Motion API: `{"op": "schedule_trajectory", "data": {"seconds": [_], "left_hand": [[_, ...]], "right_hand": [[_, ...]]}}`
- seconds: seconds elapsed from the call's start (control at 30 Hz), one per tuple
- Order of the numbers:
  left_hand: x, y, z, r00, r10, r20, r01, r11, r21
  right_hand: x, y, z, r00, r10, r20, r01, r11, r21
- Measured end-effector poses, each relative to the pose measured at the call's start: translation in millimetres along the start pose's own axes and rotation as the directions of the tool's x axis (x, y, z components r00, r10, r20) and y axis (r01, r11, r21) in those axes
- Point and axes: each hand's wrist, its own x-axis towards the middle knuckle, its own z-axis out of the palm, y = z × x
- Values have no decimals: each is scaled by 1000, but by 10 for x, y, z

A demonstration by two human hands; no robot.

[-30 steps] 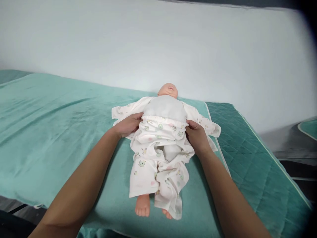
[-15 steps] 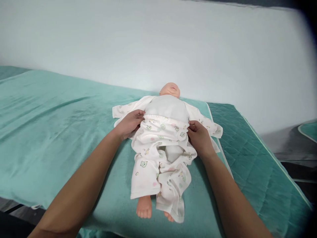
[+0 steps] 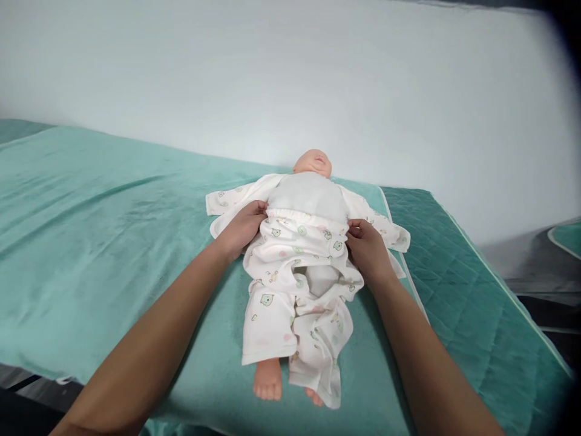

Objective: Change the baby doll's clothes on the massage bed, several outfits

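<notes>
A baby doll [image 3: 313, 195] lies on its back, head toward the wall and feet toward me. Its patterned white pants [image 3: 302, 248] reach up over the belly, with a gap at the crotch showing the pale body. My left hand [image 3: 245, 227] pinches the waistband at the doll's side on the left. At the opposite side, my right hand [image 3: 367, 248] is closed on the waistband edge. A matching white shirt [image 3: 231, 198] lies spread under the torso, open at the front, with its sleeves out to both sides. The doll's toes [image 3: 267, 380] stick out below the pant legs.
A smooth teal sheet [image 3: 104, 254] covers the bed under the doll. To the right lies a darker quilted teal pad [image 3: 472, 290]. A white wall [image 3: 254, 79] rises directly behind the bed. Part of another teal surface [image 3: 567, 239] shows at the far right.
Both hands keep their hold at the waistband, almost unmoved. The whole scene sits very slightly further right in the view.
</notes>
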Motion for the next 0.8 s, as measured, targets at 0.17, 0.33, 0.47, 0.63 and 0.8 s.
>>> {"op": "schedule_trajectory", "data": {"seconds": [0.17,0.33,0.47,0.63,0.8], "left_hand": [[-21,-2,62,993,114,10,-114,981,159],[4,-34,60,963,261,-61,-227,914,336],[-18,19,60,881,402,-250,-290,875,387],[-117,117,97,804,578,-138,-476,765,434],[-169,180,83,827,544,145,-529,662,531]], "right_hand": [[23,-5,12,994,-106,-2,104,984,-144],[-1,-63,50,974,-159,-164,128,974,-185],[-95,-155,81,894,-363,-263,304,922,-241],[-231,-244,113,810,-585,-38,549,780,-301],[-228,-291,42,773,-600,207,631,691,-352]]}}
